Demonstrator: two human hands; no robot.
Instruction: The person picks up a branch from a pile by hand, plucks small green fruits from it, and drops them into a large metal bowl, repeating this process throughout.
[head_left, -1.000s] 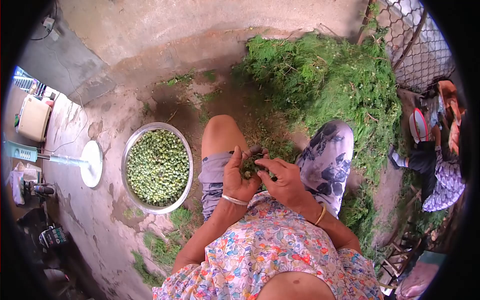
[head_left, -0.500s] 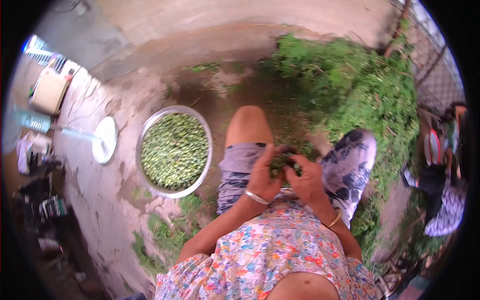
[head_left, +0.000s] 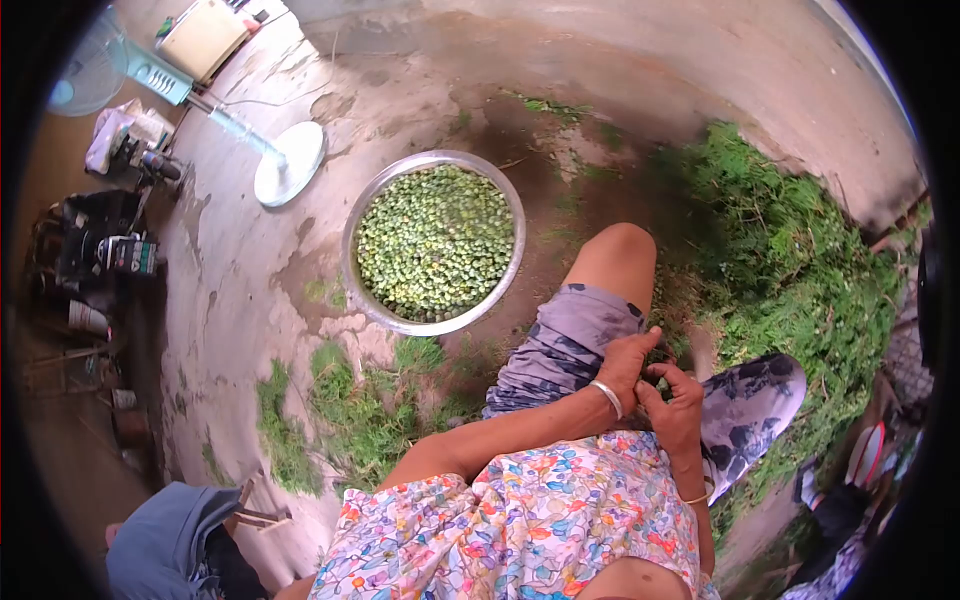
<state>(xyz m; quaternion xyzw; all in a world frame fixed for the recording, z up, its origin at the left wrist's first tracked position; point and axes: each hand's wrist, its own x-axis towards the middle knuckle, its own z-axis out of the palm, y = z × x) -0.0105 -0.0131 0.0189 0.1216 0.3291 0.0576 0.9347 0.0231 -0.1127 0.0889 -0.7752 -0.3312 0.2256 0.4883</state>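
Observation:
My left hand [head_left: 628,370], with a silver bangle at its wrist, is between my knees, its fingers curled in and partly turned away from view. Touching it is my right hand [head_left: 673,402], with a gold bangle, its fingers bent around small green pieces [head_left: 662,386]. What lies inside the left hand is too hidden to name. A wide metal basin [head_left: 352,290] full of small round green fruits stands on the ground, forward and left of my left knee.
Cut green branches [head_left: 800,280] are heaped at the right, by the wall. A standing fan [head_left: 290,170] is at the upper left. Loose greenery [head_left: 365,410] lies below the basin. One person in blue-grey clothing [head_left: 170,540] is at the lower left, another [head_left: 845,510] at the right edge.
The view has turned to the left, so the basin and my hands appear farther right. A person in blue-grey has come into view at lower left. My hands stay together.

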